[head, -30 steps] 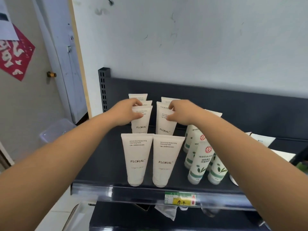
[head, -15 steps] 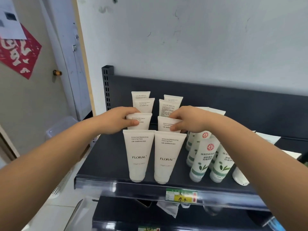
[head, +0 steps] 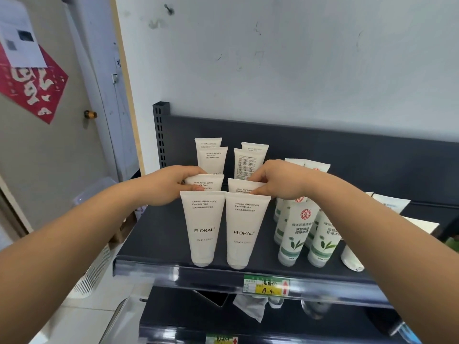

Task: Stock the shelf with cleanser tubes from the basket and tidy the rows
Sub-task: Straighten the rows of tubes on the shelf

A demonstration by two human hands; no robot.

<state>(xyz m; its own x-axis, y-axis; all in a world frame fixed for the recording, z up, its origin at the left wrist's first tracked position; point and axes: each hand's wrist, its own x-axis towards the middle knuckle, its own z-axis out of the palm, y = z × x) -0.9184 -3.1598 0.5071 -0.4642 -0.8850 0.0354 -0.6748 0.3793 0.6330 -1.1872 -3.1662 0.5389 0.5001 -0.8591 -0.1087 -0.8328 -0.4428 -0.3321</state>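
Observation:
Two rows of white FLORAL cleanser tubes stand cap-down on the dark shelf (head: 154, 247). My left hand (head: 169, 184) grips the top of the second tube in the left row (head: 207, 182), just behind the front left tube (head: 202, 227). My right hand (head: 278, 180) pinches the top of the second tube in the right row (head: 242, 187), behind the front right tube (head: 244, 229). Further tubes (head: 213, 157) stand behind both held ones. No basket is in view.
Green-and-white tea cleanser tubes (head: 295, 232) stand in rows right of the FLORAL rows, close under my right forearm. A yellow price tag (head: 267, 286) sits on the shelf's front rail. A lower shelf lies beneath. A white slatted bin (head: 92, 274) stands on the floor at left.
Both hands have pulled their second-row tubes forward, so they now sit close behind the front tubes. The view has shifted slightly left and down.

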